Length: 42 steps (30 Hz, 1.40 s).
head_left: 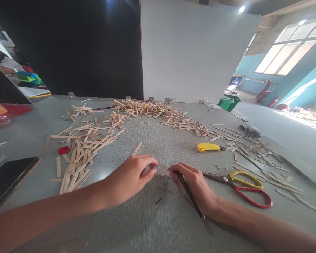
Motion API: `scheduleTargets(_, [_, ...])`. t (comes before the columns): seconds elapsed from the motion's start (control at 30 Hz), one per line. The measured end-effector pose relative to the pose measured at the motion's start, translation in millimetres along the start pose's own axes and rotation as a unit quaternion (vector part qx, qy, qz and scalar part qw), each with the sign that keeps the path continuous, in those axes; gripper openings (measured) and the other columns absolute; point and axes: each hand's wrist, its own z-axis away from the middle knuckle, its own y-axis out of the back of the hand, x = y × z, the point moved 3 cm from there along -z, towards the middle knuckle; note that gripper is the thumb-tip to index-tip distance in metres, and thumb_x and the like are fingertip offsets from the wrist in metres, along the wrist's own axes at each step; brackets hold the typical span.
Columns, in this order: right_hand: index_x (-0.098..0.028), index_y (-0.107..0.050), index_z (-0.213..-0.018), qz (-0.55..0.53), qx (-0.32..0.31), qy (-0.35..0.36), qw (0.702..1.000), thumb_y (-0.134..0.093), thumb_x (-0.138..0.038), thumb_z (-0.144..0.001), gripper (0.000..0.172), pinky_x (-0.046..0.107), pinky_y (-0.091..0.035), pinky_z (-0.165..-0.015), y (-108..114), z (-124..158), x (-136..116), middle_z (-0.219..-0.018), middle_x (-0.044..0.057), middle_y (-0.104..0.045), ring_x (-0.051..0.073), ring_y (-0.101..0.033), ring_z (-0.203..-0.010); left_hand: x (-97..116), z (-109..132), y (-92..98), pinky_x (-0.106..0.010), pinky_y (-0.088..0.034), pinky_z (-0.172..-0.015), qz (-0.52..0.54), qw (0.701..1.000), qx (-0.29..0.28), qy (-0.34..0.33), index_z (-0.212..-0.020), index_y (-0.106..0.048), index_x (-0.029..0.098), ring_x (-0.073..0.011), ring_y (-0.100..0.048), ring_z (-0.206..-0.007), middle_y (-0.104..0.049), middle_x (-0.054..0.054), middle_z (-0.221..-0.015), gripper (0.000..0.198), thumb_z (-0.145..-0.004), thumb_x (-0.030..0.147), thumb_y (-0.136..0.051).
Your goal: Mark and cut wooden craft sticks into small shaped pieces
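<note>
My left hand (pixel 137 172) hovers over the middle of the grey table (pixel 126 225), thumb and forefinger bent toward each other with a gap between the tips and nothing in them. One wooden stick (pixel 137 148) lies just beyond it. My right hand (pixel 191 182) is closed around a dark, thin tool (pixel 191 196) that slants down toward me. A small pale piece of wood (pixel 167 173) shows at its fingertips; whether it is gripped is unclear. Scissors (pixel 230 180) with one yellow and one red handle lie right beside my right hand.
Loose wooden sticks (pixel 79 154) spread along the left, back and right. A yellow cutter (pixel 208 147) lies behind the scissors. A phone (pixel 10 179) and a red ring (pixel 63 150) are at left. Upright panels (pixel 195 52) stand behind. A person (pixel 10 65) is at far left.
</note>
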Motion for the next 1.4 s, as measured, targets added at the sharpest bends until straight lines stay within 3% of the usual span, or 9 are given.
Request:
scheduleTargets(0.07, [-0.019,-0.067,-0.111,-0.047,0.006,0.03,0.998,-0.054,-0.017,-0.109,0.014,0.029,-0.051,-0.07,0.8,0.7,-2.8,-0.09,0.004,-0.069,0.017,-0.064,-0.076,-2.3,2.1,-12.6,-0.031,-0.042,-0.069,0.022,0.999,-0.038,0.007,-0.115,-0.074,0.018,-0.0172,-0.059,-0.071,-0.073,-0.002,-0.089,0.029,-0.1,0.036,-0.057])
scheduleTargets(0.17, [-0.018,-0.068,-0.111,-0.089,-0.011,0.08,0.993,-0.055,-0.016,-0.108,0.013,0.027,-0.05,-0.067,1.7,1.7,-8.0,-0.091,0.004,-0.067,0.015,-0.062,-0.076,-5.4,3.4,-28.5,-0.027,-0.035,-0.059,0.062,0.993,-0.096,0.013,-0.086,-0.073,0.018,-0.0133,-0.049,-0.06,-0.059,0.004,-0.065,0.028,-0.1,0.037,-0.058])
scheduleTargets(0.27, [-0.018,-0.068,-0.109,-0.106,-0.004,0.079,0.991,-0.053,-0.017,-0.108,0.015,0.027,-0.049,-0.065,3.7,0.2,-9.9,-0.087,0.003,-0.066,0.014,-0.06,-0.071,-8.3,1.1,-32.5,-0.026,-0.03,-0.058,0.094,0.99,-0.099,0.025,-0.068,-0.063,0.018,-0.0124,-0.042,-0.06,-0.046,0.006,-0.06,0.035,-0.099,0.031,-0.054])
scheduleTargets(0.47, [-0.02,-0.069,-0.103,-0.092,-0.008,-0.006,0.996,-0.049,-0.027,-0.111,0.023,0.029,-0.046,-0.059,5.5,-5.7,-7.7,-0.076,0.0,-0.06,0.015,-0.053,-0.061,-6.5,-1.6,-29.7,-0.025,-0.042,-0.063,0.182,0.974,-0.126,0.053,-0.098,-0.074,0.017,-0.0151,-0.057,-0.069,-0.066,0.0,-0.076,0.027,-0.098,0.039,-0.058])
scheduleTargets(0.63, [-0.021,-0.071,-0.107,-0.093,-0.041,0.037,0.994,-0.049,-0.028,-0.11,0.024,0.03,-0.051,-0.064,5.6,-5.7,-12.3,-0.087,0.005,-0.07,0.017,-0.063,-0.071,-9.9,-3.2,-35.1,-0.023,-0.035,-0.05,0.225,0.964,-0.11,0.091,-0.085,-0.071,0.017,-0.0114,-0.047,-0.052,-0.053,0.005,-0.061,0.036,-0.098,0.049,-0.058])
scheduleTargets(0.83, [-0.022,-0.07,-0.106,-0.185,0.04,-0.151,0.97,-0.05,-0.041,-0.109,0.028,0.03,-0.056,-0.063,-0.3,-6.8,7.8,-0.076,0.001,-0.069,0.016,-0.067,-0.061,-31.1,-6.3,-43.2,-0.021,-0.027,-0.036,0.276,0.946,-0.062,0.159,-0.08,-0.058,0.021,-0.0085,-0.034,-0.035,-0.048,0.008,-0.052,0.042,-0.101,0.057,-0.049])
scheduleTargets(0.93, [-0.022,-0.069,-0.105,-0.235,0.056,-0.198,0.95,-0.053,-0.046,-0.108,0.028,0.029,-0.057,-0.063,-2.6,-8.8,16.0,-0.084,0.003,-0.072,0.015,-0.068,-0.063,-37.6,-5.9,-45.5,-0.019,-0.026,-0.031,0.298,0.937,-0.044,0.177,-0.082,-0.056,0.021,-0.008,-0.033,-0.034,-0.049,0.007,-0.052,0.042,-0.101,0.058,-0.049])
scheduleTargets(1.13, [-0.021,-0.066,-0.108,-0.255,0.044,-0.207,0.944,-0.057,-0.05,-0.105,0.031,0.029,-0.055,-0.061,-1.2,-11.5,19.7,-0.082,0.002,-0.069,0.015,-0.065,-0.061,-36.6,-5.4,-46.4,-0.016,-0.027,-0.028,0.316,0.932,-0.032,0.175,-0.087,-0.058,0.021,-0.0063,-0.039,-0.036,-0.06,0.004,-0.067,0.037,-0.099,0.055,-0.055])
scheduleTargets(1.4, [-0.021,-0.066,-0.107,-0.252,0.044,-0.206,0.944,-0.056,-0.05,-0.104,0.031,0.028,-0.053,-0.058,-1.5,-11.9,18.4,-0.076,0.0,-0.067,0.014,-0.063,-0.058,-32.8,-5.6,-44.8,-0.016,-0.031,-0.027,0.318,0.93,-0.043,0.177,-0.092,-0.06,0.02,-0.0055,-0.039,-0.035,-0.059,0.006,-0.066,0.037,-0.096,0.056,-0.058])
